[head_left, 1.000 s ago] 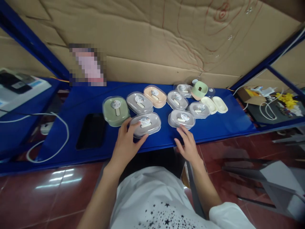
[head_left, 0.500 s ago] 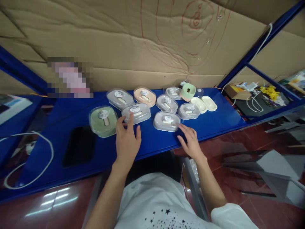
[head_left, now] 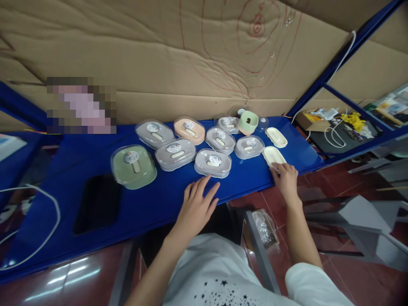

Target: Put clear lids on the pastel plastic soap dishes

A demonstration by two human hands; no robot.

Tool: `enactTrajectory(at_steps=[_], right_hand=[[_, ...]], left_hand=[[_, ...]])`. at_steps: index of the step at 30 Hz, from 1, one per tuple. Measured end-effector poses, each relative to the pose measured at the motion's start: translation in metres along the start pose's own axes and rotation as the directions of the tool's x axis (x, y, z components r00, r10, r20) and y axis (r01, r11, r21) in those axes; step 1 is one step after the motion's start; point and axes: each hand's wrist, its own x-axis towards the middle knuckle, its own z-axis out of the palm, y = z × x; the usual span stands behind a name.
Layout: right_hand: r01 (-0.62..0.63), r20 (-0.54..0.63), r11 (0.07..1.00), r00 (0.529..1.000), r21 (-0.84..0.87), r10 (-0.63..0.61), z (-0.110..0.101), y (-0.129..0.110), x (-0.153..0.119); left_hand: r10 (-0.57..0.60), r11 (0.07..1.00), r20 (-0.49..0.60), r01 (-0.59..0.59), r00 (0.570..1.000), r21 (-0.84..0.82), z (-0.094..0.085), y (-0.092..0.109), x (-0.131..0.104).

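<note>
My right hand (head_left: 285, 180) grips the near edge of a cream oval dish (head_left: 273, 156) on the blue table, its fingers closed on the rim. A second cream dish (head_left: 276, 137) lies just behind it. My left hand (head_left: 198, 202) is open, fingers spread, close in front of a grey lidded container (head_left: 213, 163) with a round sticker and a pale bar-shaped piece on top. Similar grey containers (head_left: 176, 154) stand around it, with a peach one (head_left: 189, 131) behind and a larger green one (head_left: 134, 166) at the left, all under clear lids.
A green box with a dark cutout (head_left: 248, 122) stands at the back. A dark flat tray (head_left: 97, 204) lies at the left on the blue table (head_left: 159, 199). White cable (head_left: 54, 199) loops at far left. Yellow items (head_left: 353, 121) sit on a shelf at right; cardboard forms the back wall.
My right hand has moved right from the front grey container and taken hold of one cream dish, which now lies nearer me. My left hand has shifted right. The view has turned slightly.
</note>
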Motion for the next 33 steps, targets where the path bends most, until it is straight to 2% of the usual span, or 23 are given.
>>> enactTrajectory(at_steps=[2, 4, 7, 9, 11, 13, 15, 17, 19, 23, 26, 27, 29, 31, 33], right_hand=[[0.056, 0.006, 0.998, 0.998, 0.036, -0.056, -0.017, -0.011, -0.038], [0.151, 0.051, 0.980, 0.986, 0.132, -0.158, -0.033, -0.033, -0.069], [0.292, 0.105, 0.893, 0.933, 0.341, -0.345, -0.048, -0.075, -0.091], [0.379, 0.077, 0.784, 0.878, 0.491, -0.473, -0.051, -0.100, -0.083], [0.437, -0.001, 0.657, 0.833, 0.614, -0.553, -0.050, -0.116, -0.061], [0.458, -0.094, 0.564, 0.826, 0.687, -0.556, -0.049, -0.126, -0.031], [0.488, -0.153, 0.520, 0.815, 0.701, -0.559, -0.048, -0.133, -0.004], [0.545, -0.181, 0.500, 0.777, 0.673, -0.603, -0.045, -0.141, 0.010], [0.592, -0.206, 0.501, 0.751, 0.631, -0.628, -0.038, -0.148, 0.007], [0.606, -0.248, 0.501, 0.755, 0.618, -0.606, -0.025, -0.152, -0.027], [0.609, -0.218, 0.455, 0.722, 0.650, -0.656, -0.022, -0.139, -0.028], [0.599, -0.207, 0.478, 0.736, 0.642, -0.645, -0.023, -0.132, -0.017], [0.541, -0.185, 0.612, 0.817, 0.577, -0.547, -0.021, -0.118, 0.023], [0.402, -0.148, 0.804, 0.914, 0.439, -0.377, -0.016, -0.109, 0.077], [0.189, -0.046, 0.940, 0.982, 0.284, -0.184, -0.005, -0.106, 0.133]], left_hand=[[0.021, 0.998, 0.008, -0.021, 1.000, -0.055, -0.004, 0.006, -0.002], [0.054, 0.994, 0.018, -0.052, 0.998, -0.091, -0.007, 0.010, -0.003], [0.123, 0.989, 0.027, -0.120, 0.992, -0.085, -0.008, 0.010, -0.005], [0.150, 0.987, 0.032, -0.148, 0.988, -0.058, -0.006, 0.005, -0.010], [0.144, 0.989, 0.020, -0.144, 0.989, -0.021, -0.006, -0.001, -0.017], [0.102, 0.995, -0.021, -0.102, 0.995, 0.021, -0.008, -0.004, -0.023], [0.064, 0.997, -0.072, -0.061, 0.995, 0.040, -0.013, -0.003, -0.025], [0.041, 0.999, -0.091, -0.038, 0.995, 0.034, -0.017, 0.001, -0.019], [0.034, 0.999, -0.074, -0.033, 0.997, 0.016, -0.015, 0.004, -0.006], [0.081, 0.997, 0.009, -0.081, 0.997, 0.020, -0.003, -0.004, 0.020], [0.133, 0.990, 0.039, -0.135, 0.990, 0.032, 0.000, -0.013, 0.018], [0.127, 0.991, 0.030, -0.128, 0.991, 0.044, -0.001, -0.015, 0.013], [0.088, 0.993, -0.008, -0.087, 0.996, 0.085, -0.007, -0.017, -0.002], [0.039, 0.991, -0.057, -0.031, 0.998, 0.134, -0.014, -0.018, -0.019], [-0.009, 0.986, -0.106, 0.027, 0.994, 0.167, -0.019, -0.020, -0.035]])
